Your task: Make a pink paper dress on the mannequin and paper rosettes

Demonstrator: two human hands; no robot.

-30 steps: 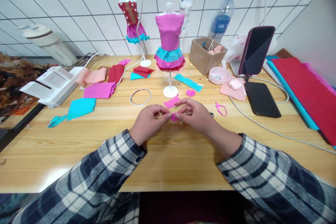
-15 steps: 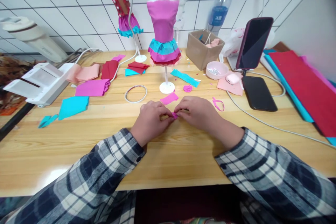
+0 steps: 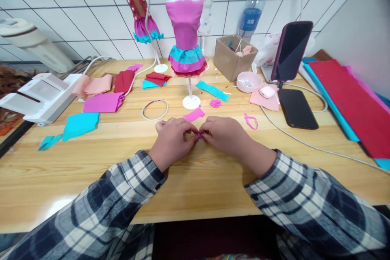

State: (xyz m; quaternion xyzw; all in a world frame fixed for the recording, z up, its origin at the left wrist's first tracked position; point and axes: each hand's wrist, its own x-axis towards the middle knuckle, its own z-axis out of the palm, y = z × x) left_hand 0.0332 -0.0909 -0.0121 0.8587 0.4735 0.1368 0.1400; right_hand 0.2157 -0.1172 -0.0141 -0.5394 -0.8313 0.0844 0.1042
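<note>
My left hand [image 3: 176, 140] and my right hand [image 3: 224, 135] meet over the table, each pinching a small piece of magenta crepe paper [image 3: 199, 136] between thumb and fingertips. Most of that piece is hidden by the fingers. Just beyond them lies a flat pink paper strip [image 3: 194, 114]. A pleated magenta paper rosette [image 3: 215, 103] rests a little further back. Behind stands a small dress form [image 3: 184, 28] in a pink bodice with a blue, pink and red ruffled skirt. To the right of my right hand is a thin pink paper loop [image 3: 251, 121].
Folded coloured papers [image 3: 103, 102] lie at the left beside a white power strip [image 3: 45, 97]. A cardboard box [image 3: 233, 63], a pink bowl of beads [image 3: 249, 82], phones and a charging cable [image 3: 317, 148] occupy the right. A bottle [image 3: 252, 12] stands against the wall.
The fingertips have shifted slightly on the magenta piece, and less of it shows between them. The whole view has moved a little; both hands still pinch together.
</note>
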